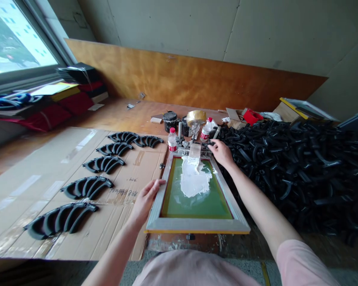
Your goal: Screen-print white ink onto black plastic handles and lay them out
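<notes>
A wooden-framed printing screen [197,225] with green mesh lies in front of me, with a pool of white ink [193,180] on it and a squeegee [194,153] resting at its far end. My left hand [145,198] grips the frame's left rail, fingers curled over the edge. My right hand [221,153] reaches to the frame's far right corner, fingers curled on a small dark part I cannot make out, at the edge of the black pile.
Rows of curved black plastic parts [86,186] lie on flattened cardboard [32,178] at left. A big heap of the same black parts [301,167] fills the right. Two red-capped bottles [172,140], ink tins [170,120] and a tape roll [196,117] stand beyond the screen.
</notes>
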A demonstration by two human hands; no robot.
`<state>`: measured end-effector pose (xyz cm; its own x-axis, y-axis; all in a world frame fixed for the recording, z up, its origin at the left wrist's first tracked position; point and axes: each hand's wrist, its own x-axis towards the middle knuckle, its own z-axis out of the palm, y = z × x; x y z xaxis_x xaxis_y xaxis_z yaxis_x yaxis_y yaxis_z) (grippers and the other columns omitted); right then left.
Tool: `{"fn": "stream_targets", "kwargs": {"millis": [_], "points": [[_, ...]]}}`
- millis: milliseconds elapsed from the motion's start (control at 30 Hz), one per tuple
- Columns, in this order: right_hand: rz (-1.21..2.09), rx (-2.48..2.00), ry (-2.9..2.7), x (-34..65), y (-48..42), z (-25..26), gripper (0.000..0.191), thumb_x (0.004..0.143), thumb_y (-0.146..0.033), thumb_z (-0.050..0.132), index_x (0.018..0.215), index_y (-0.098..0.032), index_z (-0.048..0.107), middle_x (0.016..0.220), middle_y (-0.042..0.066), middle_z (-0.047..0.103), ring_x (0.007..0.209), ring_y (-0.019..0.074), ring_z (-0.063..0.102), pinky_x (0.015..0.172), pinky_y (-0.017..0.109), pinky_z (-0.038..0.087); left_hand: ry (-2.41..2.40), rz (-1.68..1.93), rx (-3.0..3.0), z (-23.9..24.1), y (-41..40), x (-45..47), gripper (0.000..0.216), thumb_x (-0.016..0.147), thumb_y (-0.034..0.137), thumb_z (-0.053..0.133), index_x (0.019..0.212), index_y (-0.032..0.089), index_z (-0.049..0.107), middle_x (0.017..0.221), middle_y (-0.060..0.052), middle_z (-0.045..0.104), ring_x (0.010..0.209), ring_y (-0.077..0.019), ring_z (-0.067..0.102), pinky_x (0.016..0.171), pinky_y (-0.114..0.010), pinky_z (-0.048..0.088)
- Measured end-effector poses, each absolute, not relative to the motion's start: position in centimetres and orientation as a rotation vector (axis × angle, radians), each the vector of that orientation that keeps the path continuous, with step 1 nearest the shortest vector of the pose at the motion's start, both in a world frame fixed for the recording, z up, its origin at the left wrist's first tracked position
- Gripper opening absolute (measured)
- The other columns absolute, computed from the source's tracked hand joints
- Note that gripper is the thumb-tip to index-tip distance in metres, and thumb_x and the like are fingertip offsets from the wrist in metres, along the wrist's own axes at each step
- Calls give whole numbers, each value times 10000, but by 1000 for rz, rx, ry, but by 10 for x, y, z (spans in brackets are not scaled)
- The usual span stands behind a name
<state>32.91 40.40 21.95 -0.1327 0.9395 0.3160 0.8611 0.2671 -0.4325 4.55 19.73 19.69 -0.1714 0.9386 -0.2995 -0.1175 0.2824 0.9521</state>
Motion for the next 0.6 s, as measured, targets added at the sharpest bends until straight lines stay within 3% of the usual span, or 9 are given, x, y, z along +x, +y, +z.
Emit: {"fn": "stream_targets", "kwargs": {"millis": [100, 167, 200, 300, 400, 467, 600], "points": [[212, -1754, -1939, 365, 381, 198, 319, 936, -254, 434, 1009, -58, 674, 867, 76, 729, 786, 148, 674, 761, 258, 526, 1336, 1381, 880, 232, 226, 49, 500, 781, 609, 551, 983, 162, 650, 855, -30, 656, 679, -145, 577, 597, -232, 471], [332, -1719, -2079, 367, 355, 173, 268, 907, -269, 481, 885, -98, 686, 858, 47, 733, 767, 130, 669, 733, 243, 536, 1260, 1493, 911, 254, 249, 52, 427, 778, 568, 575, 922, 169, 631, 852, -29, 654, 700, -150, 590, 617, -245, 496], [394, -1653, -2170, 362, 343, 160, 225, 875, -282, 549, 910, -110, 691, 899, 45, 732, 806, 136, 666, 750, 249, 536, 1226, 1525, 928, 263, 259, 53, 390, 778, 548, 585, 882, 174, 617, 824, -23, 648, 699, -149, 591, 615, -246, 503], [465, -1506, -2358, 335, 321, 131, 366, 769, -249, 721, 1125, -185, 664, 1060, 69, 686, 1009, 199, 613, 880, 333, 492, 1171, 1584, 936, 277, 277, 55, 361, 796, 544, 570, 824, 184, 578, 728, -6, 622, 673, -134, 586, 599, -229, 503], [456, -1525, -2407, 312, 314, 126, 234, 809, -226, 692, 1042, -209, 677, 995, 67, 648, 1014, 212, 567, 924, 367, 436, 1194, 1628, 836, 261, 267, 65, 403, 796, 576, 563, 933, 197, 578, 739, 2, 629, 642, -114, 592, 585, -214, 497], [398, -1550, -2356, 300, 301, 133, 129, 849, -248, 650, 961, -188, 672, 926, 65, 622, 955, 207, 549, 896, 350, 429, 1223, 1402, 747, 235, 247, 81, 481, 775, 602, 582, 1022, 189, 583, 775, -22, 655, 640, -129, 613, 554, -224, 497], [242, -1310, -2417, 275, 243, 148, 149, 913, -270, 548, 990, -189, 647, 914, 74, 596, 949, 217, 500, 844, 329, 414, 1194, 854, 556, 174, 196, 113, 555, 745, 648, 584, 1028, 170, 599, 824, -72, 690, 734, -194, 663, 557, -272, 520]]}}
